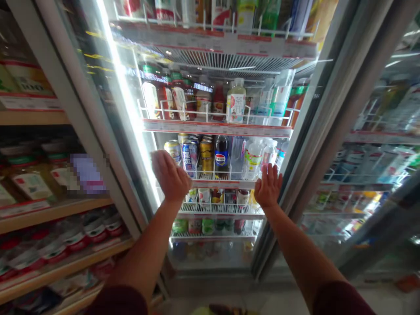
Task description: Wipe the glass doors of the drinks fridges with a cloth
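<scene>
Both hands empty, fingers spread: left hand (170, 176) before the cans (190, 155), right hand (268, 186) seemingly flat on the fridge door (305, 144); best pushed evenly, palms clear of the shelf (223, 183).

A bright light strip (131, 109) inside the cooler (216, 183) glares white along its left edge; outer shelves look soft, bent, perhaps motion-blurred.
</scene>
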`<state>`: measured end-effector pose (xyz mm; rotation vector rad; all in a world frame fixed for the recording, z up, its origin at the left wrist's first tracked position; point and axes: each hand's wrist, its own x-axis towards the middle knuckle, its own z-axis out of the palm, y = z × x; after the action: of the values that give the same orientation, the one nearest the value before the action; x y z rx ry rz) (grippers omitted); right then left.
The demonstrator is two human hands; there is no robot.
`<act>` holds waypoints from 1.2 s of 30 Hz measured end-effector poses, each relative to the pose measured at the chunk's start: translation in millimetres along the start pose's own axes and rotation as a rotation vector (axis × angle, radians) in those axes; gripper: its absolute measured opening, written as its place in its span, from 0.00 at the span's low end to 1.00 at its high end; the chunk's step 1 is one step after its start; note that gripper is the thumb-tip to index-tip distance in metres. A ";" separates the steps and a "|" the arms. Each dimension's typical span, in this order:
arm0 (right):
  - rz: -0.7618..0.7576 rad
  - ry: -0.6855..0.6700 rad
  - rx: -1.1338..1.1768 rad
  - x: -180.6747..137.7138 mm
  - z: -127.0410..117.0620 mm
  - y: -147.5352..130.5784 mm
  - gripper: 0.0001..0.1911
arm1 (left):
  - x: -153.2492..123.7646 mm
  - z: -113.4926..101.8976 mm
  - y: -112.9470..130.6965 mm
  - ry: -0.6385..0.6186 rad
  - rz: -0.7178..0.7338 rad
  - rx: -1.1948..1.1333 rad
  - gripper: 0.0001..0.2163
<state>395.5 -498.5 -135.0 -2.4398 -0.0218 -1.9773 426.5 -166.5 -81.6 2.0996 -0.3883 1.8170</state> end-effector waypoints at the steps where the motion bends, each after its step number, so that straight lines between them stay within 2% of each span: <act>1: -0.002 0.003 -0.007 0.6 -0.4 -0.2 0.33 | -19.8 4.7 15.3 -0.016 0.053 -0.001 0.31; 3: -0.017 0.026 -0.016 1.7 -0.9 -0.6 0.34 | -61.2 13.2 39.7 -0.096 0.254 -0.034 0.31; 5: -0.036 0.050 -0.017 2.4 -0.8 -0.8 0.34 | -79.6 18.8 51.8 -0.145 0.353 -0.060 0.30; 7: -0.037 0.048 -0.013 2.2 0.0 -0.6 0.34 | -60.3 21.0 55.0 -0.168 0.371 -0.078 0.29; 11: -0.012 0.012 0.000 0.9 1.8 0.4 0.33 | 27.8 23.9 68.2 -0.096 0.224 -0.062 0.32; 13: -0.017 0.015 0.008 0.9 1.5 0.6 0.33 | 39.5 28.5 84.9 -0.065 0.180 -0.041 0.33; 15: -0.027 0.026 0.004 1.8 0.3 0.3 0.33 | 13.5 34.8 102.5 -0.089 0.265 -0.037 0.34; 18: -0.049 0.054 -0.022 4.1 -1.8 -0.3 0.34 | -51.1 42.4 116.7 -0.232 0.623 -0.073 0.32; 20: -0.063 0.072 -0.030 5.4 -2.6 -0.4 0.35 | -66.6 43.4 115.0 -0.295 0.770 -0.105 0.30; 22: -0.075 0.083 -0.027 6.3 -2.8 -0.5 0.35 | -42.8 40.2 109.4 -0.275 0.697 -0.104 0.30; 25: -0.081 0.100 -0.027 7.1 -3.2 -1.0 0.35 | 28.8 33.1 105.8 -0.170 0.363 -0.084 0.31; 27: -0.081 0.102 -0.029 7.3 -3.8 -1.6 0.35 | 54.8 31.9 109.2 -0.138 0.237 -0.093 0.32; 28: -0.078 0.096 -0.031 7.3 -4.1 -1.8 0.35 | 53.2 32.7 111.8 -0.138 0.222 -0.089 0.32; 30: -0.070 0.079 -0.032 7.2 -4.4 -2.1 0.34 | 22.7 35.8 116.8 -0.160 0.332 -0.071 0.32; 31: -0.069 0.076 -0.031 7.1 -4.4 -2.2 0.33 | -0.6 37.3 118.2 -0.177 0.437 -0.060 0.31; 33: -0.064 0.079 -0.029 6.9 -3.9 -1.9 0.33 | -43.4 39.2 117.9 -0.251 0.768 -0.087 0.29; 34: -0.062 0.079 -0.028 6.8 -3.6 -1.8 0.32 | -55.6 39.4 116.4 -0.280 0.853 -0.095 0.28; 35: -0.061 0.080 -0.027 6.8 -3.3 -1.7 0.32 | -58.8 39.2 114.6 -0.302 0.896 -0.103 0.28; 36: -0.061 0.079 -0.024 6.8 -3.2 -1.6 0.32 | -52.8 38.7 112.9 -0.308 0.875 -0.108 0.27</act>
<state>393.7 -496.8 -127.7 -2.4017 -0.0737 -2.1097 406.5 -285.9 -130.5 2.3123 -1.6517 1.7637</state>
